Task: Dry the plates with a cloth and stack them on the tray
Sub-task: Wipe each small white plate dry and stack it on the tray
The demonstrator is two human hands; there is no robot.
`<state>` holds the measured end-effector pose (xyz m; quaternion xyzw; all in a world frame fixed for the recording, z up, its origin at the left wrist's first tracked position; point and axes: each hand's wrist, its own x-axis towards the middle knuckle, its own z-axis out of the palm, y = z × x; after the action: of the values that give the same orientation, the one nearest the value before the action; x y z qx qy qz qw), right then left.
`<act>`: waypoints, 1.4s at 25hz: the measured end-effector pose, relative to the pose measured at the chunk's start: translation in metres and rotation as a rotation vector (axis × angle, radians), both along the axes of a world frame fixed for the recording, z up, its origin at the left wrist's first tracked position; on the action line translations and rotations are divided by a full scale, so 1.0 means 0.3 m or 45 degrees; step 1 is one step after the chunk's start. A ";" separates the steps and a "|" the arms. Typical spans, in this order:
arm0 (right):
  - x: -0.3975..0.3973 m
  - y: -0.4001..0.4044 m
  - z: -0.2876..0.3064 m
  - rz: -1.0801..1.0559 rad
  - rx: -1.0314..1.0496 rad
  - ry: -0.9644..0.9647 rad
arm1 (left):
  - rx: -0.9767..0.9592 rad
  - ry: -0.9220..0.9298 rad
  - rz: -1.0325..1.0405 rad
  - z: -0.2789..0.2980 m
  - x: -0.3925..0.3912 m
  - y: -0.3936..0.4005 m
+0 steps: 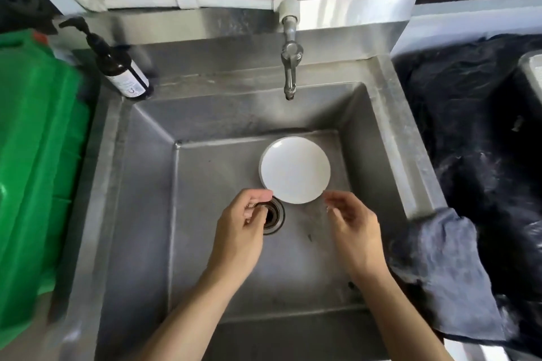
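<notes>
Plates: only 1 white plate [295, 169] is visible, lying on the floor of the steel sink [381, 132], just beside the drain [274, 215]. No tray is identifiable. The grey cloth [440, 267] hangs over the sink's right rim. My left hand [243, 231] and right hand [355, 231] hover at the plate's near edge, fingers loosely curled, gripping nothing. Risk, in my judgement: a wet rim may slip from a shallow fingertip grip and chip on steel.
</notes>
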<state>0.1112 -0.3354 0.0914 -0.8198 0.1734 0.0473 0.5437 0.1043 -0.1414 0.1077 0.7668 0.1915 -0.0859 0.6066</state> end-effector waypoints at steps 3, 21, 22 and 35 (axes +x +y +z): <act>0.076 -0.011 -0.153 -0.057 0.022 0.029 | 0.018 0.006 0.036 -0.144 0.061 0.005; 0.410 -0.039 -0.688 -0.336 -0.044 0.215 | 0.008 0.157 0.189 -0.697 0.345 -0.019; 0.416 -0.039 -0.693 -0.367 -0.055 0.226 | -0.014 0.170 0.206 -0.690 0.349 -0.019; 0.367 -0.040 -0.689 -0.454 -0.089 0.218 | -0.199 0.243 0.326 -0.636 0.354 -0.031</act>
<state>0.2214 -0.3475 -0.1154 -0.7875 0.3628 0.0138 0.4980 0.2105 -0.1509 -0.0831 0.6751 0.3368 -0.0949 0.6495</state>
